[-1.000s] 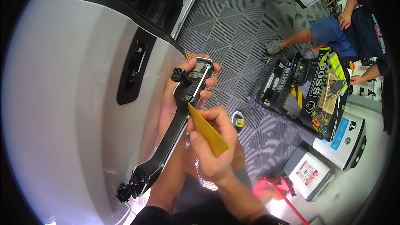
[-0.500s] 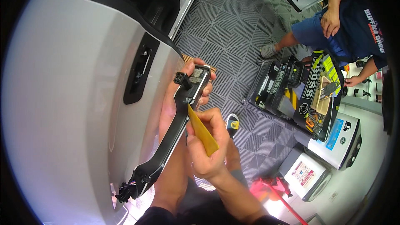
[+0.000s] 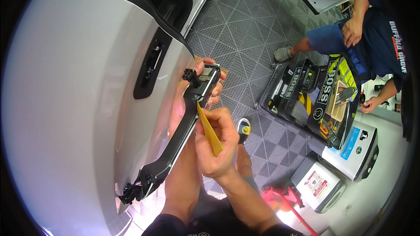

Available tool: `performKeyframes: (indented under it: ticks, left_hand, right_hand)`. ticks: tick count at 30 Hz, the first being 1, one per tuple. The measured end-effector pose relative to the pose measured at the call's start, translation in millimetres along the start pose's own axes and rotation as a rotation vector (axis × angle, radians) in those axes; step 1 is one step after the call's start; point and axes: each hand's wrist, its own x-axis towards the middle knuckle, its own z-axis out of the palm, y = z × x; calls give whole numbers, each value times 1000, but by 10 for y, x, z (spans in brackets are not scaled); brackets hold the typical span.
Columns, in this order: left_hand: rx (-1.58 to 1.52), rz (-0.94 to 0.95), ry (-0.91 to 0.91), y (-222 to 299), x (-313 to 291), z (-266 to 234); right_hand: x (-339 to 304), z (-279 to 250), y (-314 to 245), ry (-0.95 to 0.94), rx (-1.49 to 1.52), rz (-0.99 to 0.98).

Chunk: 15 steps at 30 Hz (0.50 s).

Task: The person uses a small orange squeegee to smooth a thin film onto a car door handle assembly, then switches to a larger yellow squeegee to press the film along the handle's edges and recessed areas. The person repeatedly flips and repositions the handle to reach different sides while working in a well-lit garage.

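A long black car door handle point(image 3: 176, 136) with a pale edge slants down to the left, its inner side facing me. My left hand point(image 3: 209, 78) is closed round its upper end from beneath, fingers over the far edge. In my right hand point(image 3: 216, 137), a flat yellow squeegee point(image 3: 210, 132) is pinched between thumb and fingers. The squeegee's narrow tip touches the handle's edge just below a small black block point(image 3: 190, 75) that stands up from it. A bundle of wires and a connector point(image 3: 130, 192) lie at the handle's lower end, beside the door.
A silver car door point(image 3: 83, 105) fills the left side, with a black handle recess point(image 3: 151, 67). At right stands an open black tool case point(image 3: 302, 98) holding tools and a tray. A person point(image 3: 372, 30) is beyond it. White bins point(image 3: 317, 183) and a red stand point(image 3: 284, 199) stand lower right.
The squeegee's tip has shifted slightly up along the handle's edge, and its blade stands a little steeper. Both hands keep their hold.
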Motion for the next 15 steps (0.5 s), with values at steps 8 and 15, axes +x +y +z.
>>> performKeyframes:
  ticks: [8, 15]
  left_hand:
    - [-42, -13, -36, -18, 33, -107]
    - [-15, -24, -119, 3, 50, -183]
  right_hand:
    - [70, -21, -120, 53, 227, 242]
    - [47, 37, -199, 52, 197, 259]
